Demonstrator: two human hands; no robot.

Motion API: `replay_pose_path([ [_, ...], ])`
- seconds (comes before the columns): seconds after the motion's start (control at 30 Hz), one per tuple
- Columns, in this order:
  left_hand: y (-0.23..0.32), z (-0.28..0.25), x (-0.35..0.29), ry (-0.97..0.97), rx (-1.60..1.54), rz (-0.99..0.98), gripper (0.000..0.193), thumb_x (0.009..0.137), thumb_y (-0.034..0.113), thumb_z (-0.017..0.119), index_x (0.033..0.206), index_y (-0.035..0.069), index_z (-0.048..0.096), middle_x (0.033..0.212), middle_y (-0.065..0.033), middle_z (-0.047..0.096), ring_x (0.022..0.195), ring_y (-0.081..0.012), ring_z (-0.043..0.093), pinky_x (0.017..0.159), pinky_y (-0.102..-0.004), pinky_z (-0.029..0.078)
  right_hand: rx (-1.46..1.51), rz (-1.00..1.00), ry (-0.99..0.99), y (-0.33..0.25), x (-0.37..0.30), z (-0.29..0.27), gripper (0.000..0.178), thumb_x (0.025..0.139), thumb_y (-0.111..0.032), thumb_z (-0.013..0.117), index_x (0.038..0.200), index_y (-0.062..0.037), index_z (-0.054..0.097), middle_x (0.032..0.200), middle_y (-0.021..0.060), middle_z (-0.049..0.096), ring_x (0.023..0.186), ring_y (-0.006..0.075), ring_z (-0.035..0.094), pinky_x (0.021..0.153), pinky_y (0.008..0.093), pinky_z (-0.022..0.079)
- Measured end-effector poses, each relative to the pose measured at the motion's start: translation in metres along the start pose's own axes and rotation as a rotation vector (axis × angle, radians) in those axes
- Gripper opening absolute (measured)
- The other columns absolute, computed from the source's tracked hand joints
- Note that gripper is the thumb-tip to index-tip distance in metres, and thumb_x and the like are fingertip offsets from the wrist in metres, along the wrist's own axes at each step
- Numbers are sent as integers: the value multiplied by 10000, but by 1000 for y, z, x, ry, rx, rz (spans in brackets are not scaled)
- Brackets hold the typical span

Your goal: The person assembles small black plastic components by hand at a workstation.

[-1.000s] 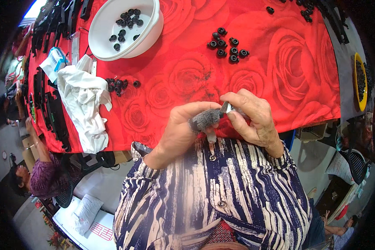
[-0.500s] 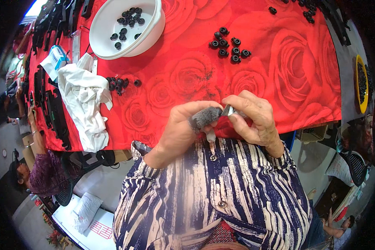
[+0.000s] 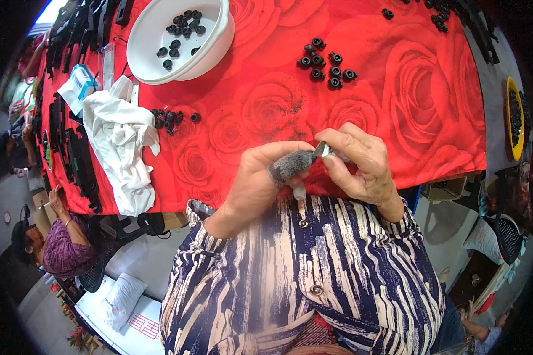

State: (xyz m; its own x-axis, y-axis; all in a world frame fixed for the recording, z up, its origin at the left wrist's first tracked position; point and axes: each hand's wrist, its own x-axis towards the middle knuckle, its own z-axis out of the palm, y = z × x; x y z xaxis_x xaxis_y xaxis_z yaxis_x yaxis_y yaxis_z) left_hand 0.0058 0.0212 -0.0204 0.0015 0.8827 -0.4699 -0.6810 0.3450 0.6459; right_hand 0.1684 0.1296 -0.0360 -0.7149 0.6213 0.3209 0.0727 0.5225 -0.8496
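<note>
Red rose-patterned cloth (image 3: pixel 237 106) spreads over the worktable across the upper half of the frame, my striped shirt (image 3: pixel 302 272) against its near edge. At far left, a co-worker (image 3: pixel 71 251) in a purple top sits beside the table. Upper left stands a white bowl (image 3: pixel 214 53) with black parts inside; below it lies a crumpled white cloth (image 3: pixel 117 145), and a yellow dish (image 3: pixel 517 151) sits at far right. At center, my left hand (image 3: pixel 246 180) closes thumb against a finger in a fuzzy grey cover (image 3: pixel 291 167), clamped on a small dark piece (image 3: pixel 314 158). My right hand (image 3: pixel 361 165) pinches a metal blade (image 3: pixel 320 149) between thumb and forefinger, its flat side catching light. Mostly hidden by my fingers, the piece shows only as a black tip beside the blade, just right of center; whether the two touch I cannot tell. Similar knobbed, rounded black parts (image 3: pixel 335 72) cluster at upper center, above dark crumbs (image 3: pixel 294 107) on the cloth. Compared with half a second ago, the blade is slightly higher, and the co-worker's forearm has folded back from the table's edge.
</note>
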Motion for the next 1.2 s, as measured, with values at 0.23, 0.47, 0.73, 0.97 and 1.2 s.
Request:
replay_pose_path([
  [0.23, 1, -5, 1, -71, -68, -61, 306, 864, 160, 625, 1111, -17, 589, 910, -52, 624, 765, -101, 594, 601, -246, 514, 7, 6, -30, 1, 0, -2, 281, 684, -13, 647, 960, -1, 603, 650, 85, 488, 495, 216, 503, 442, 326, 394],
  [0.47, 1, -4, 2, -78, -81, -48, 305, 863, 165, 627, 1106, -16, 591, 902, -51, 624, 767, -106, 602, 592, -249, 515, 21, -12, 9, 1, 0, -1, 279, 685, -14, 649, 959, -5, 603, 644, 83, 484, 488, 211, 496, 438, 320, 391],
  [0.73, -1, -6, 2, -64, -73, -68, 309, 850, 157, 643, 1103, -14, 596, 888, -52, 622, 757, -98, 586, 610, -229, 500, 6, 12, -16, 0, 1, -2, 273, 684, -17, 651, 952, -8, 603, 638, 81, 474, 480, 204, 490, 432, 323, 380],
  [0.97, -2, -6, 3, -67, -92, -52, 353, 835, 186, 664, 1109, -24, 589, 896, -56, 616, 766, -104, 571, 638, -236, 484, 19, 13, -27, 2, 1, -3, 266, 682, -20, 650, 944, -8, 604, 641, 81, 474, 483, 207, 497, 434, 322, 385],
  [1.2, -3, -7, 5, -74, -115, -74, 349, 840, 177, 660, 1116, -23, 589, 958, -62, 636, 780, -105, 574, 676, -225, 476, 18, -28, -38, 4, 1, -4, 261, 685, -22, 648, 942, -8, 603, 642, 85, 477, 489, 217, 501, 439, 330, 390],
])
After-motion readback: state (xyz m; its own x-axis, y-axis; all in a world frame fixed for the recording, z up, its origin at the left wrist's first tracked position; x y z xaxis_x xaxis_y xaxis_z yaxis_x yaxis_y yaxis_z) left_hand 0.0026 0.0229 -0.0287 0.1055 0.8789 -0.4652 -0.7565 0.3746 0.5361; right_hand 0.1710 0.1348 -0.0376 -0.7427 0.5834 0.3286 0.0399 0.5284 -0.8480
